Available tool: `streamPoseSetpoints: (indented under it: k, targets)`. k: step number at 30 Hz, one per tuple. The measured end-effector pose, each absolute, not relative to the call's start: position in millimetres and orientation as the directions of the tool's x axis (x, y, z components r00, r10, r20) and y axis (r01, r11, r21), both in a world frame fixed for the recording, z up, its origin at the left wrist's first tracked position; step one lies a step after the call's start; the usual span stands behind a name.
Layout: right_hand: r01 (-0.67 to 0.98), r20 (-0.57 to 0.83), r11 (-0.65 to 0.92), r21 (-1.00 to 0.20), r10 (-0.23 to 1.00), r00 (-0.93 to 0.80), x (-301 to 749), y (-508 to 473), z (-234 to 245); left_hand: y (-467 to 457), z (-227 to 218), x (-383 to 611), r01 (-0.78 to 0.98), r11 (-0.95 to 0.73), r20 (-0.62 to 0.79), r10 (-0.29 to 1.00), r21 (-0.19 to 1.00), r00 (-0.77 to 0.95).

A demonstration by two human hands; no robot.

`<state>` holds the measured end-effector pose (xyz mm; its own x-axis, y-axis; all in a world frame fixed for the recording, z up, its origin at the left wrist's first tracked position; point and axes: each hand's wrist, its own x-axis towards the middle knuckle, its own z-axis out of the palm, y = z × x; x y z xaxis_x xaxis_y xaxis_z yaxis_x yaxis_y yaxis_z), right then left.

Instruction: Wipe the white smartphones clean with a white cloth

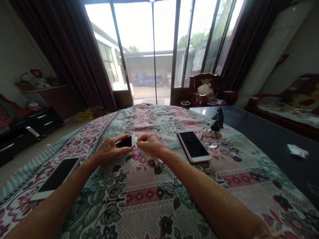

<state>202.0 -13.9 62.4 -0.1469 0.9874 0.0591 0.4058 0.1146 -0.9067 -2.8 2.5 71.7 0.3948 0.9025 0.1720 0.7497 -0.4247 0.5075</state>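
My left hand [113, 148] grips a small phone [125, 142] by its long edges, thumb along the near side and fingers along the far side. The phone has a dark screen and a white end that points right. My right hand [150, 143] pinches a white tissue [156, 160] and presses it at that white end. Part of the tissue hangs down below the hand. Right of my right hand lies a larger white phone [194, 146], its dark screen facing up. A clear spray bottle [211, 136] with a black trigger head stands just beyond it.
A white tablet [58, 176] lies beside my left forearm. The patterned tablecloth [142, 205] covers the table. At right, a crumpled white tissue [297, 151] rests on a dark tabletop [249, 132]. Farther back are a wooden chair [204, 88] and glass doors [149, 53].
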Motion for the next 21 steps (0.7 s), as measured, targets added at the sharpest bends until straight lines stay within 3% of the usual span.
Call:
streamPoseSetpoints:
  k: [9, 13, 17, 21]
  targets:
    - [0.392, 0.113, 0.105, -0.914, 0.994, -0.003, 210, 1, 49, -11, 75, 17, 0.719, -0.465, 0.159, 0.877, 0.516, 0.453]
    - [0.395, 0.110, 0.134, -0.909, 0.991, -0.082, 207, -6, 54, -5, 71, 8, 0.720, -0.456, 0.166, 0.883, 0.522, 0.439]
    - [0.369, 0.001, 0.063, -0.927, 0.986, -0.166, 203, -14, 59, 2, 67, -2, 0.741, -0.414, 0.145, 0.904, 0.529, 0.401]
    - [0.330, -0.006, 0.033, -0.943, 0.993, -0.117, 205, -10, 56, -3, 70, 5, 0.745, -0.421, 0.140, 0.900, 0.518, 0.412]
